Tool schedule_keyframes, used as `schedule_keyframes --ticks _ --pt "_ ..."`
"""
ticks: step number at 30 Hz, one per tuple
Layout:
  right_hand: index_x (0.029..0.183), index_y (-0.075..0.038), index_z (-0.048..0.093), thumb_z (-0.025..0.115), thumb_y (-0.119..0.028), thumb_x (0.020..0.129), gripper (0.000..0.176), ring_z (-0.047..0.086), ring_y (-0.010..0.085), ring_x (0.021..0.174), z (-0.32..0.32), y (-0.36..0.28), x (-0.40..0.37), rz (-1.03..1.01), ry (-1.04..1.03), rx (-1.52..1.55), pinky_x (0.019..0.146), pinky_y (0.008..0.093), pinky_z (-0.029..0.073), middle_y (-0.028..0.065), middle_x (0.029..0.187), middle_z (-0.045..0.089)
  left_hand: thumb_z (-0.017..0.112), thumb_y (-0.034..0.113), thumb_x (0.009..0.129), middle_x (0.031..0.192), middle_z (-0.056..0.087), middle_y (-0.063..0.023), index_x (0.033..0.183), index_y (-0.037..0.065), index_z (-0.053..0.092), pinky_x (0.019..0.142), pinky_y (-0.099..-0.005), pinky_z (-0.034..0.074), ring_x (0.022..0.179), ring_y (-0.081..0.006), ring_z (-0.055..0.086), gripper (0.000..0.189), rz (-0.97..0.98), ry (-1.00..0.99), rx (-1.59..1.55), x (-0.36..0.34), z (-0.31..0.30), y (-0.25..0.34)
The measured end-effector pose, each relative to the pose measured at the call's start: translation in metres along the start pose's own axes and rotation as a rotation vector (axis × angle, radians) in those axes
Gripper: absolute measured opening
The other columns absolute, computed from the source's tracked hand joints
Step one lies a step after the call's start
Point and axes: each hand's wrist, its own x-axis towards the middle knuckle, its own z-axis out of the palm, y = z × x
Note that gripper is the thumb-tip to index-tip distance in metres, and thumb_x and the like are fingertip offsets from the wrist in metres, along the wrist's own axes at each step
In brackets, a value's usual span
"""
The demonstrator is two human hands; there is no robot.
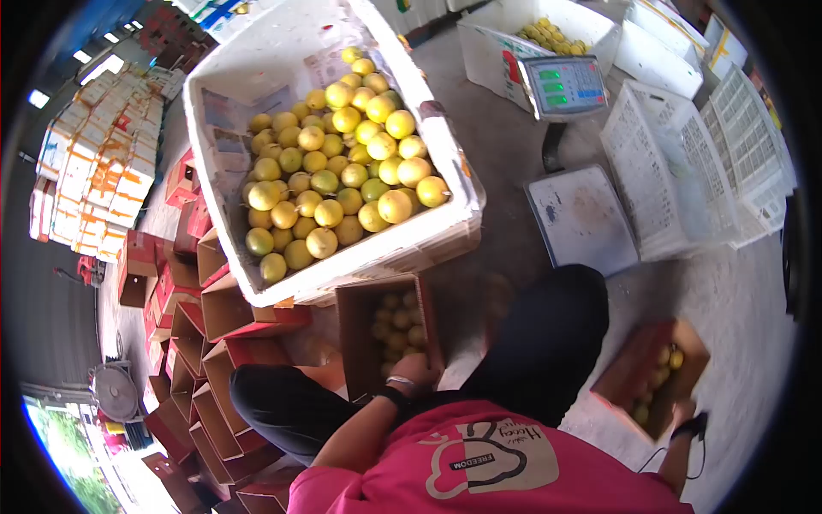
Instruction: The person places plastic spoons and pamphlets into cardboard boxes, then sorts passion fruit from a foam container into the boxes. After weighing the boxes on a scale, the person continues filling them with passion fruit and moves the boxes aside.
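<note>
Between the knees stands an open cardboard box (347,321) with round yellow-green fruit (398,321) inside. My left hand (414,370) is closed at its near right edge, a white band and a dark band on the wrist; the fingertips are partly hidden. Out to the right, my right hand (682,413) closes on the near edge of a second open cardboard box (629,364), which sits tilted in view and holds yellow fruit (665,364). A large white foam crate (342,278) of yellow fruit (330,176) stands in front.
Empty red-and-brown boxes (214,403) lie piled on the left. A scale platform (584,214) and its lit display (563,86) are at the front right, beside white plastic crates (664,163). Behind the display is a white foam box (488,51) with fruit. Taped white boxes (107,158) are stacked far left.
</note>
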Motion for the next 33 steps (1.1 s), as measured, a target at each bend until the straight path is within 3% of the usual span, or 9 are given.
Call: schedule_keyframes --ticks 1,2,5,12,17,22,26,29,33 --pt "0.08 -0.015 0.07 0.057 -0.026 0.081 0.017 0.067 0.0233 0.064 0.05 -0.01 -0.04 0.152 0.303 0.052 0.057 0.0426 0.051 0.0101 0.074 0.069 0.058 0.05 0.079 0.096 0.066 -0.0244 0.092 -0.001 0.068 0.081 -0.0452 0.049 0.091 -0.0403 0.063 0.054 -0.004 0.026 -0.013 0.002 0.001 0.002" --pt "0.127 -0.009 0.055 0.06 -0.02 0.076 0.052 0.066 0.0308 0.072 0.089 -0.009 -0.067 -0.062 0.077 0.0 0.057 0.042 0.051 0.0131 0.084 0.069 0.057 0.045 0.078 0.093 0.065 -0.0253 0.089 -0.002 0.068 0.081 -0.0465 0.049 0.09 -0.0413 0.062 0.05 0.036 0.072 -0.069 0.004 0.004 0.003" --pt "0.142 0.001 0.029 0.067 -0.015 0.074 0.079 0.061 0.0269 0.085 0.058 0.003 -0.075 1.018 -0.264 1.665 0.075 0.0371 0.048 0.0152 0.1 0.064 0.055 0.039 0.078 0.085 0.065 -0.0266 0.082 -0.004 0.068 0.08 -0.0481 0.049 0.086 -0.0427 0.063 0.045 0.089 0.192 -0.169 0.013 0.006 0.019" --pt "0.118 0.005 0.054 0.052 -0.01 0.094 0.028 0.053 0.0189 0.108 -0.315 0.0 0.089 -0.004 0.795 1.437 0.096 0.0311 0.04 0.0125 0.115 0.059 0.049 0.039 0.092 0.083 0.065 -0.0208 0.097 0.006 0.062 0.071 -0.0446 0.05 0.077 -0.0405 0.063 0.035 0.52 0.429 -0.343 0.014 -0.012 0.03" --pt "0.115 0.002 0.055 0.052 -0.007 0.093 0.024 0.056 0.0181 0.103 -0.669 -0.127 0.012 -0.729 0.887 1.423 0.091 0.0311 0.043 0.0105 0.111 0.06 0.061 0.014 0.082 0.076 0.065 -0.0167 0.096 0.006 0.065 0.06 -0.0423 0.052 0.068 -0.0355 0.064 0.016 0.072 1.159 -0.169 -0.162 -0.166 -0.11" --pt "0.106 0.003 0.059 0.056 -0.001 0.081 0.025 0.06 0.0335 0.093 -0.808 -0.248 -0.101 -1.149 0.95 0.959 0.086 0.0375 0.047 0.0183 0.1 0.062 0.067 0.025 0.081 0.079 0.068 -0.0115 0.101 0.009 0.062 0.067 -0.0381 0.053 0.073 -0.0305 0.067 0.026 -0.435 1.596 -0.308 -0.27 -0.154 -0.341" --pt "0.099 0.002 0.06 0.06 -0.003 0.077 0.022 0.061 0.0347 0.086 -0.812 -0.329 -0.094 -1.199 0.674 0.899 0.075 0.0385 0.05 0.0194 0.092 0.062 0.076 0.05 0.07 0.117 0.059 -0.0218 0.12 -0.002 0.054 0.094 -0.0422 0.046 0.11 -0.0358 0.057 0.075 -0.846 1.175 -0.355 -0.258 -0.074 -0.413" --pt "0.096 0.001 0.063 0.063 -0.008 0.08 0.019 0.064 0.0281 0.071 -0.8 -0.38 -0.091 -1.179 0.46 0.873 0.062 0.0346 0.051 0.0157 0.08 0.062 0.075 0.06 0.065 0.116 0.059 -0.0265 0.121 -0.005 0.053 0.094 -0.0409 0.046 0.11 -0.0371 0.057 0.089 -0.653 1.014 -0.525 -0.199 -0.04 -0.431" --pt "0.099 0.0 0.063 0.064 -0.011 0.082 0.02 0.065 0.0286 0.074 -0.835 -0.445 -0.116 -1.361 0.304 0.793 0.064 0.0352 0.051 0.015 0.081 0.063 0.065 0.042 0.078 0.101 0.067 -0.0211 0.107 0.001 0.065 0.083 -0.0404 0.052 0.097 -0.0348 0.065 0.05 -0.604 0.433 -0.38 -0.141 -0.086 -0.411"
